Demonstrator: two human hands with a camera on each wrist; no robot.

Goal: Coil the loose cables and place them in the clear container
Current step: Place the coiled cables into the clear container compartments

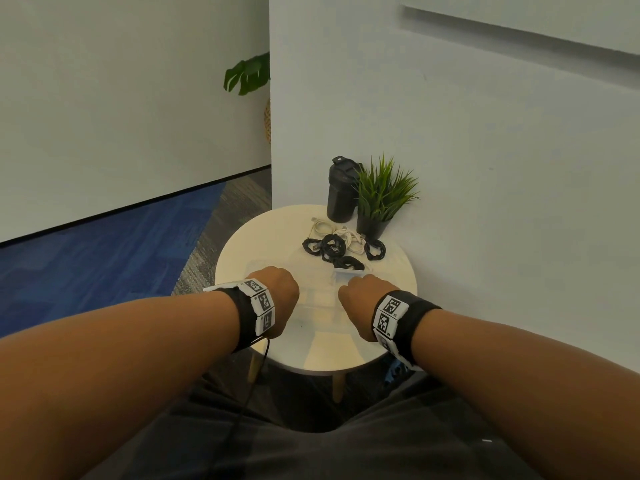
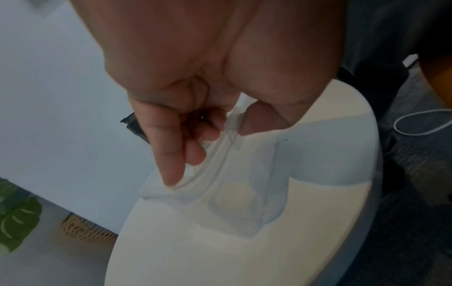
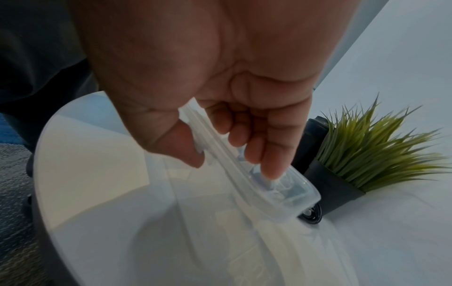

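A clear plastic container (image 1: 318,299) sits on the round white table (image 1: 242,258) between my hands. My left hand (image 1: 277,296) grips its left rim (image 2: 220,152), thumb inside and fingers curled outside. My right hand (image 1: 360,303) grips the right rim and its clip handle (image 3: 276,185), thumb on one side, fingers on the other. Behind the container lie several coiled black cables (image 1: 332,249) and white cables (image 1: 349,237), bunched together near the table's far side. One black coil (image 3: 311,216) peeks out under the handle.
A black shaker bottle (image 1: 341,190) and a potted green grass plant (image 1: 381,199) stand at the table's back, against a white wall. Blue and grey carpet lies to the left. A white cable loop (image 2: 420,122) lies on the floor.
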